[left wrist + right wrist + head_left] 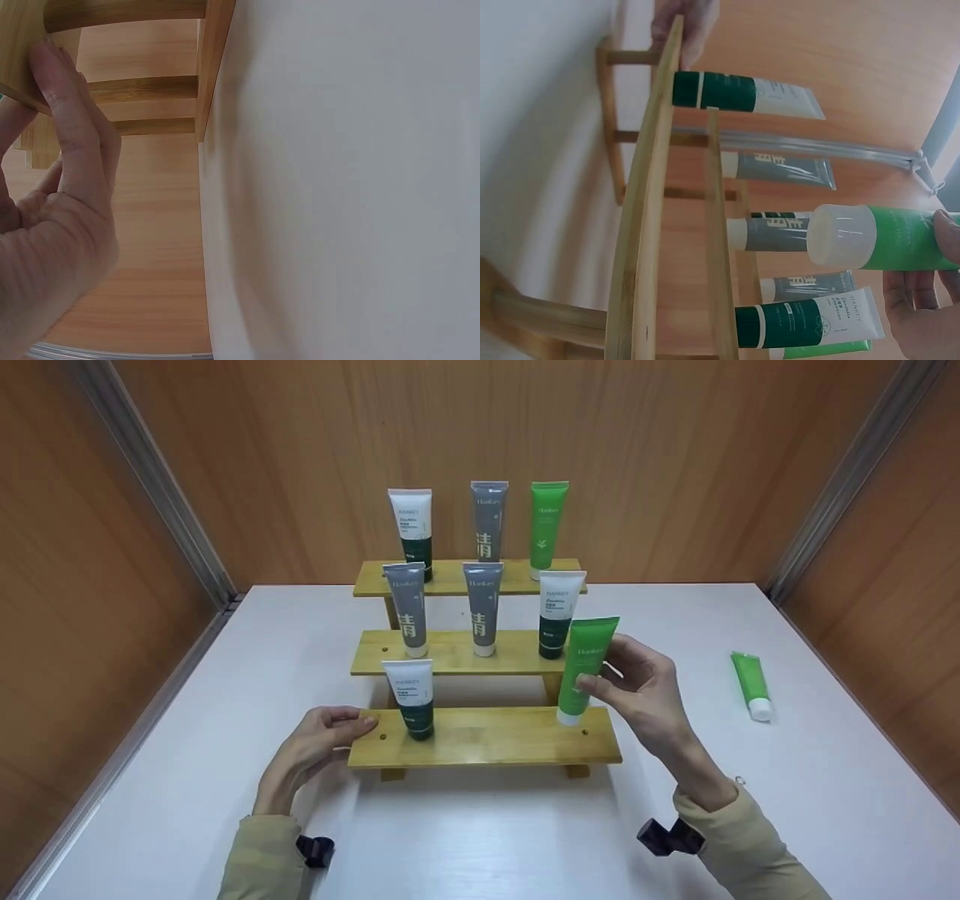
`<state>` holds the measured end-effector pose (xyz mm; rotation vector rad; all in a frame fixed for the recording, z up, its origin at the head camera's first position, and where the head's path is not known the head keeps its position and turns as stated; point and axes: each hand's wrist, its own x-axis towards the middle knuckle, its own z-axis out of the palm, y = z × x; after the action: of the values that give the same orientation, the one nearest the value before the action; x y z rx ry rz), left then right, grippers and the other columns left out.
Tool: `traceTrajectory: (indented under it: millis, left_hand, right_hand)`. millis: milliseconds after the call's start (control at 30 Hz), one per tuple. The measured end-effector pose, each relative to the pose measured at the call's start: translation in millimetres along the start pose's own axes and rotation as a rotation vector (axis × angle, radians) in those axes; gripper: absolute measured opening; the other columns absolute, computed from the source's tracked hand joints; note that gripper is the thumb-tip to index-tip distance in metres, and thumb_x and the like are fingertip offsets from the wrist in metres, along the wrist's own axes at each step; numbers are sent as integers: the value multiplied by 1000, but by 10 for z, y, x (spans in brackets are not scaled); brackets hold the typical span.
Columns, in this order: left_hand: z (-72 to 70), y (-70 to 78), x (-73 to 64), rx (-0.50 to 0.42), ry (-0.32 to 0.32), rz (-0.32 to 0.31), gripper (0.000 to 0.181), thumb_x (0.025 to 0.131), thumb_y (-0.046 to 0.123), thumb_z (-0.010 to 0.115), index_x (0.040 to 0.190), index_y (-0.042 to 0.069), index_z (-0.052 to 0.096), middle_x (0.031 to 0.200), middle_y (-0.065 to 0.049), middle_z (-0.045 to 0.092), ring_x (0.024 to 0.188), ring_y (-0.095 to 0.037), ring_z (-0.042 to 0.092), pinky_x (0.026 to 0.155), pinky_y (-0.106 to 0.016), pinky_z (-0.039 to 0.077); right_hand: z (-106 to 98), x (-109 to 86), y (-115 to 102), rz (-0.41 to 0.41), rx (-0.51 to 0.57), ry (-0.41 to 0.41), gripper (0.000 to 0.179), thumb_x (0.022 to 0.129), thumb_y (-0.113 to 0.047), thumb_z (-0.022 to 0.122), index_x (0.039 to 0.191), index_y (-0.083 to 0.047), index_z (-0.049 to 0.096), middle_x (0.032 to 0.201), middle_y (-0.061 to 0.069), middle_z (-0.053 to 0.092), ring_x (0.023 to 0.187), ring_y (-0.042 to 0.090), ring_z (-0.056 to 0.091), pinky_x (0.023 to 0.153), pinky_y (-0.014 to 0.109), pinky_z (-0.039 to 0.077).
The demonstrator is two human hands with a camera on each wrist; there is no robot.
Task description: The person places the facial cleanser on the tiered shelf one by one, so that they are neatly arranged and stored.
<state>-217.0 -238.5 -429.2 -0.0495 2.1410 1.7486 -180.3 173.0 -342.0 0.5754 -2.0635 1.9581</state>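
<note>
My right hand (646, 690) pinches a green tube (587, 671) between thumb and fingers. It is held cap down over the right part of the bottom shelf (487, 739); in the right wrist view its white cap (843, 235) is apart from the wood. At the shelf's left end my left hand (319, 742) grips the edge, thumb on top and fingers beneath, as the left wrist view of that hand (67, 172) also shows. A white and dark-green tube (412, 697) stands near the left end of this shelf.
On the middle shelf (450, 661) stand two grey tubes (483, 607) and a white and dark-green tube (559, 611). The top shelf (450, 577) bears white-green, grey and green tubes (549, 521). Another green tube (752, 686) lies on the white table at right. Wooden walls enclose the table.
</note>
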Motion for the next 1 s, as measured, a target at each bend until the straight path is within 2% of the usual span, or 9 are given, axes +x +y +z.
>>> traceTrajectory:
  millis: [400,733,833,1000]
  left_hand:
    - [6,13,-7,-1,-7,4,55,95,29,71,131,-10,55,104,0,74,91,-10,71,80,-27,61]
    - [-2,11,-21,-6,-15,21,53,96,28,70,130,-10,55,102,0,74,90,-10,71,79,-26,61]
    - [-3,9,-21,-5,-18,20,55,96,29,70,131,-11,55,103,0,74,91,-10,71,80,-27,61]
    - [0,11,-17,-5,-16,15,55,96,29,70,132,-10,55,104,0,74,91,-10,71,80,-26,61]
  right_hand:
    - [38,0,62,9,-5,6,48,83,12,74,128,9,59,115,-6,70,112,12,67,105,27,53]
    - [158,29,108,-3,-23,-34,47,83,11,73,128,9,60,116,-10,70,111,14,68,100,29,56]
    - [222,39,128,14,-19,-47,45,84,10,73,127,8,61,115,-6,70,109,15,68,99,30,57]
    - [336,58,180,49,-19,-75,46,84,6,76,127,6,62,120,9,69,111,14,69,102,33,56]
